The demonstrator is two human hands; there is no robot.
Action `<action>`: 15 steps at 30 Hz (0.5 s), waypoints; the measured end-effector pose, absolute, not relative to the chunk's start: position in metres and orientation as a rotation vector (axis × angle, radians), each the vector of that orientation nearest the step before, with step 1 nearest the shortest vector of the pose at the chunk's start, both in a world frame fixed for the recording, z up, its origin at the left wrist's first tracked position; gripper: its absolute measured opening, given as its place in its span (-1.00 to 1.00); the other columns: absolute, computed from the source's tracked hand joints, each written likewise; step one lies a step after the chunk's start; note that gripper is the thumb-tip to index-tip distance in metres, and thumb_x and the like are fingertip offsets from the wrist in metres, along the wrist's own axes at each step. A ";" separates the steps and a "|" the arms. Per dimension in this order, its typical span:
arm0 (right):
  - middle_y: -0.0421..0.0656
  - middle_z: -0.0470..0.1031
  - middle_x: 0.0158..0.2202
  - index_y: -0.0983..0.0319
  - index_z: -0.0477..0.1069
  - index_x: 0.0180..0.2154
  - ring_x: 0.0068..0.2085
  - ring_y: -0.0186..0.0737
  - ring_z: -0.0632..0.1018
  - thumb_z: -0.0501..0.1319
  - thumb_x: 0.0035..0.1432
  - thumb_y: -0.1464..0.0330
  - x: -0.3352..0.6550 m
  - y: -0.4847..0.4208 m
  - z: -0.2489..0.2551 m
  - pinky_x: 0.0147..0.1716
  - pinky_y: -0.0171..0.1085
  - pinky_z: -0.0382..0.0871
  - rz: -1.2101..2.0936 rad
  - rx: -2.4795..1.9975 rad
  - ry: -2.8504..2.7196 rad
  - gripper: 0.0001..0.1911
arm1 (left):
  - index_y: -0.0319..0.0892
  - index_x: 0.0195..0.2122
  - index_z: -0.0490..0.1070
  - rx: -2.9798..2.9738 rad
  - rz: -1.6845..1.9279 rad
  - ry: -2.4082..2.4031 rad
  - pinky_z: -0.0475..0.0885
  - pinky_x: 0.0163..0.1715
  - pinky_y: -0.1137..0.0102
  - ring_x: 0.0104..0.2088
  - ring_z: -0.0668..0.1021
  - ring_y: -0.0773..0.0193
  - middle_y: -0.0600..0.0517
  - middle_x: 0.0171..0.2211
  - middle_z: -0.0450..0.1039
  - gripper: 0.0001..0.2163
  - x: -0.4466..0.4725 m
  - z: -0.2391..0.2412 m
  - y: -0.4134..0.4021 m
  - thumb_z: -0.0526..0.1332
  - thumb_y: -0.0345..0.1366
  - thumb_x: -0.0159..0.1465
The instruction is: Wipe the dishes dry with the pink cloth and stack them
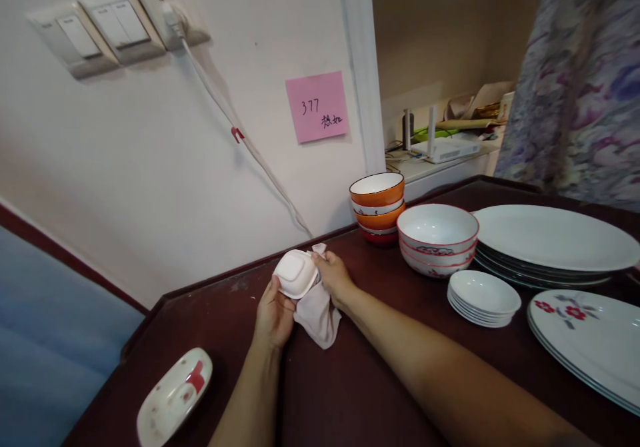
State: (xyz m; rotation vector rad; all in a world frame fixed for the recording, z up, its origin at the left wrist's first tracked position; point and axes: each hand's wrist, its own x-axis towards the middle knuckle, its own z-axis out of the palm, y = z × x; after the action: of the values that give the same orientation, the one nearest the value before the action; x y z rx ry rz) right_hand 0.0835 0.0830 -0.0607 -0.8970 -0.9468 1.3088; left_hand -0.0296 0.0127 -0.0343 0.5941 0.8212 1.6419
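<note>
Presently, a small white rounded-square dish (296, 272) is just below the centre of the frame, tilted, held above a dark reddish-brown counter (320, 400); the left hand (276, 317) has its fingers grasping the dish's left edge; the right hand (334, 277) has its fingers pinching a pale pink fabric cloth (318, 317) at the dish's right side, the cloth hanging below it; an oblong cream dish with a red patch (175, 397) lies at lower left; right of centre, a stack of orange, white and red bowls (379, 217) stands beside a stack of white red-rimmed bowls (439, 250); small round white saucers (484, 294) are piled in front, near white oval plates with red flowers (600, 340) at lower right.
</note>
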 end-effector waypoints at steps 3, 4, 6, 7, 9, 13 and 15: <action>-0.21 0.49 -0.43 0.24 0.42 -0.34 -0.38 -0.26 0.45 0.17 0.03 0.19 0.087 0.085 -0.064 -0.36 -0.32 0.32 1.192 -0.969 -0.987 -0.75 | -0.17 -0.07 0.41 0.696 1.641 0.872 0.50 -0.17 0.32 -0.20 0.60 0.19 -0.07 -0.12 0.56 -0.69 -0.021 -0.035 0.011 0.32 -0.30 0.16; -0.19 0.52 -0.37 0.24 0.46 -0.31 -0.32 -0.23 0.48 0.15 0.05 0.23 0.088 0.085 -0.063 -0.29 -0.30 0.34 1.148 -0.972 -1.037 -0.76 | -0.15 -0.08 0.40 0.736 1.642 0.900 0.50 -0.21 0.34 -0.25 0.60 0.21 -0.06 -0.14 0.56 -0.67 -0.018 -0.036 0.010 0.35 -0.30 0.13; -0.14 0.56 -0.19 0.23 0.49 -0.18 -0.15 -0.19 0.52 0.10 0.10 0.30 0.090 0.082 -0.059 -0.12 -0.25 0.35 1.066 -0.906 -1.174 -0.71 | -0.13 -0.10 0.37 0.811 1.628 0.966 0.50 -0.30 0.38 -0.35 0.60 0.26 -0.01 -0.22 0.58 -0.63 -0.012 -0.038 0.009 0.40 -0.28 0.07; -0.12 0.54 -0.09 0.22 0.49 -0.11 -0.06 -0.18 0.51 0.08 0.12 0.34 0.091 0.079 -0.056 -0.02 -0.22 0.33 1.025 -0.849 -1.247 -0.67 | -0.13 -0.12 0.37 0.840 1.614 1.001 0.49 -0.34 0.40 -0.39 0.59 0.29 0.01 -0.26 0.58 -0.62 -0.011 -0.039 0.009 0.41 -0.27 0.05; -0.09 0.44 0.09 0.21 0.45 0.01 0.12 -0.19 0.42 0.04 0.15 0.41 0.091 0.069 -0.048 0.13 -0.18 0.22 0.917 -0.721 -1.401 -0.59 | -0.13 -0.12 0.37 0.896 1.594 1.058 0.47 -0.35 0.41 -0.41 0.58 0.31 0.04 -0.29 0.57 -0.61 -0.011 -0.041 0.009 0.42 -0.27 0.03; -0.09 0.44 0.10 0.21 0.46 0.01 0.22 -0.21 0.31 0.03 0.16 0.47 0.088 0.041 -0.035 0.26 -0.09 0.01 0.640 -0.544 -1.777 -0.59 | -0.17 -0.13 0.44 0.991 1.648 1.128 0.45 -0.22 0.38 -0.26 0.58 0.22 -0.01 -0.23 0.56 -0.64 -0.021 -0.043 0.012 0.40 -0.27 0.03; -0.13 0.50 0.04 0.16 0.48 -0.02 0.21 -0.21 0.33 0.07 0.17 0.46 0.087 0.029 -0.030 0.29 -0.04 -0.11 0.567 -0.495 -1.903 -0.62 | -0.21 -0.20 0.48 1.000 1.667 1.143 0.45 -0.19 0.34 -0.22 0.58 0.16 -0.05 -0.25 0.56 -0.70 -0.026 -0.043 0.012 0.38 -0.27 0.03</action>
State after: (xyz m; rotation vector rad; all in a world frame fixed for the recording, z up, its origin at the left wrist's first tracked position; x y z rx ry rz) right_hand 0.0865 0.0294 -0.0301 -0.4950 -1.9032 0.5669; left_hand -0.0259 0.0124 -0.0425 0.9995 1.1432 1.6673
